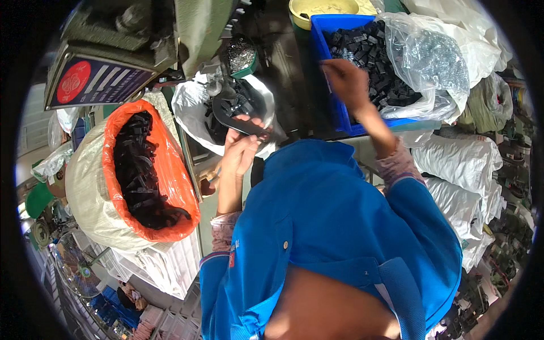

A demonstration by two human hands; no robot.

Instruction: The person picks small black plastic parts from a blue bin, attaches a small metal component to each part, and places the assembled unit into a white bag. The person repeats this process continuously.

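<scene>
My left hand [242, 148] is closed around a flat, curved black part [235, 122] and keeps it in front of a machine. Under and behind that part is a white-lined container [187, 105] with black pieces inside. My right hand [347, 85] is smeared by motion at the left side of a blue bin [338, 110]. Small black blocky parts [391, 85] fill this bin. Whether the right fingers grip anything is hidden by the blur.
An orange-lined sack [184, 198] full of black parts stands at the left. Above it juts a green machine [204, 28] with a sign plate. A green cup [243, 72] contains small metal pieces. Clear plastic [433, 62] with shiny pieces overlaps the bin; white sacks [459, 164] sit right.
</scene>
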